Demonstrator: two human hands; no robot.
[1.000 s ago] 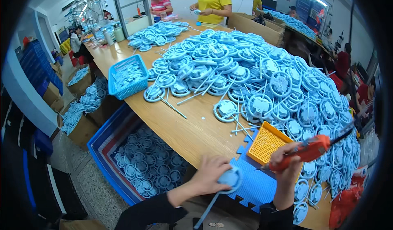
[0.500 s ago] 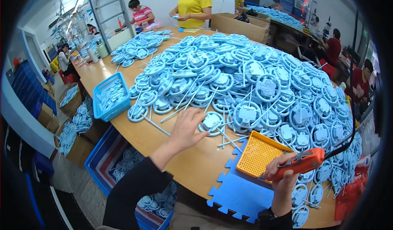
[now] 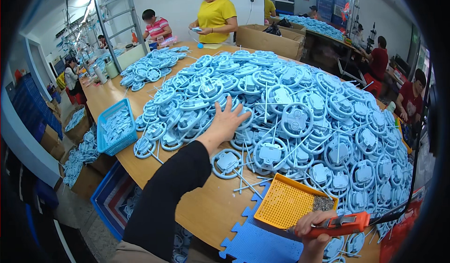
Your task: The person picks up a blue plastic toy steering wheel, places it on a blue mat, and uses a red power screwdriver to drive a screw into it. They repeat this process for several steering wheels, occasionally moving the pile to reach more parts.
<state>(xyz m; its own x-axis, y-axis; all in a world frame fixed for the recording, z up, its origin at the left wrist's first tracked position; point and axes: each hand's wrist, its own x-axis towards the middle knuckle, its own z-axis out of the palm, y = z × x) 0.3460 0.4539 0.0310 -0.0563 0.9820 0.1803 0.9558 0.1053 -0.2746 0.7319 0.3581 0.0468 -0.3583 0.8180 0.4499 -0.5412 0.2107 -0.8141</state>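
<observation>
With its fingers spread, my left hand (image 3: 225, 125) reaches over the front of a big heap of light blue plastic rings (image 3: 296, 120), each with a boxy middle and many with a thin stick. Whether the fingertips touch a ring, I cannot tell. One ring piece (image 3: 227, 163) lies on the wood close below my left wrist. Wrapped round a red electric screwdriver (image 3: 347, 224), my right hand (image 3: 315, 228) is just in front of a yellow tray (image 3: 281, 202). Small metal screws (image 3: 324, 203) are gathered in the tray's right corner.
A blue foam mat (image 3: 262, 244) lies under the tray at the table's front edge. To the left stands a blue basket (image 3: 115, 143) of small light blue parts. A smaller ring pile (image 3: 152, 68) sits farther back. Across the table stands a person in yellow (image 3: 215, 19).
My left hand has moved from beside the front ring piece, farther forward over the heap, fingers now spread. My right hand keeps the screwdriver near the tray. The view has shifted slightly.
</observation>
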